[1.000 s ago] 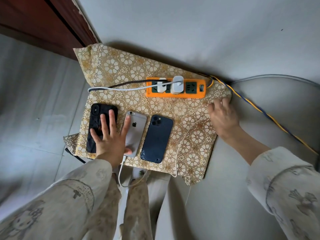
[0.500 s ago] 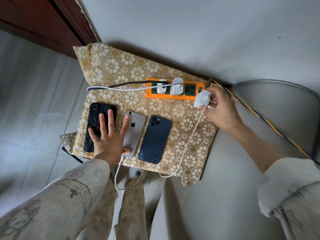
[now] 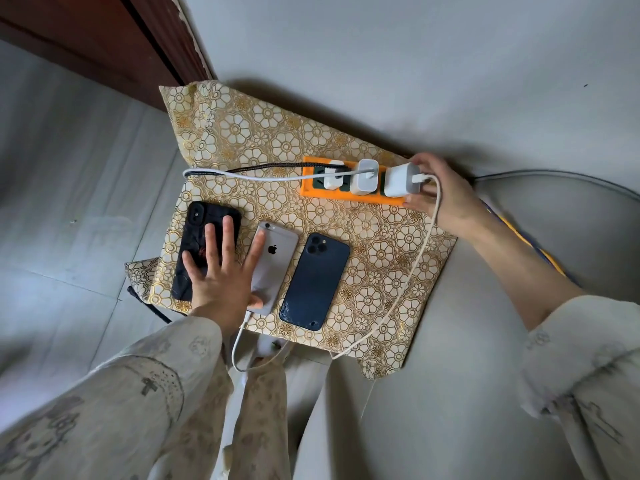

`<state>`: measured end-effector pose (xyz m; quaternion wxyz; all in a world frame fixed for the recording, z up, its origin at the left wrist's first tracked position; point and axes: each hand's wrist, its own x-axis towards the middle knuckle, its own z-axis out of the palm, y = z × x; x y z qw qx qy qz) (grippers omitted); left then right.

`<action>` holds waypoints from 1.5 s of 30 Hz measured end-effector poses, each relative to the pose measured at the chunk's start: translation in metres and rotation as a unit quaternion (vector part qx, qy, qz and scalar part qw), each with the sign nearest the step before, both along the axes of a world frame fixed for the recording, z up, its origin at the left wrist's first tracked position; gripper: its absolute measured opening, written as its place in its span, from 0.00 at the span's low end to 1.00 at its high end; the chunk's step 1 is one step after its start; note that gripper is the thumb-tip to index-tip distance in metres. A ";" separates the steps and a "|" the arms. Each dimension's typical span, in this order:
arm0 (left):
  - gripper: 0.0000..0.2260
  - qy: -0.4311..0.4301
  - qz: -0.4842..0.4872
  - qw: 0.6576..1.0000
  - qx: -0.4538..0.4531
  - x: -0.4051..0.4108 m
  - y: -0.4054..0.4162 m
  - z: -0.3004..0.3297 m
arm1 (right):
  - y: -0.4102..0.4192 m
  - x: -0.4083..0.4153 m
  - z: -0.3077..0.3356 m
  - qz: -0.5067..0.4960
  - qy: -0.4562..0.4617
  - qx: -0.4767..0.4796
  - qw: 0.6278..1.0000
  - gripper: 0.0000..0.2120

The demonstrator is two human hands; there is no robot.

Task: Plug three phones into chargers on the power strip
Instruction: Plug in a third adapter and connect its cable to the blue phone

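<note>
White charger [image 3: 401,180] — right hand's [image 3: 446,199] grip.

Orange power strip [image 3: 349,195], gold floral cloth [image 3: 381,244] (white chargers [image 3: 398,180])

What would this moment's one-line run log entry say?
right hand: grip on third charger at power strip | left hand: flat across black phone, silver phone | blue phone: untouched

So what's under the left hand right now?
The left hand lies flat across the black-cased phone and the silver phone. The silver phone's bottom port is covered.
</note>
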<state>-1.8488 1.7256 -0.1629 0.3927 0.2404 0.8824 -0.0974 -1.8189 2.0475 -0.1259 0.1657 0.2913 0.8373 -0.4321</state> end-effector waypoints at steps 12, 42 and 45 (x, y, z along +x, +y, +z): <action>0.53 -0.010 0.004 1.000 -0.014 -0.001 0.001 0.002 | -0.005 -0.009 0.007 0.224 0.038 0.224 0.948 0.27; 0.53 -0.020 0.024 1.000 0.003 -0.001 -0.001 0.002 | -0.029 -0.023 0.011 0.174 -0.046 0.248 0.952 0.29; 0.52 -0.022 0.028 0.999 0.014 -0.003 0.001 0.002 | -0.050 0.001 0.007 -0.029 -0.053 0.137 0.989 0.37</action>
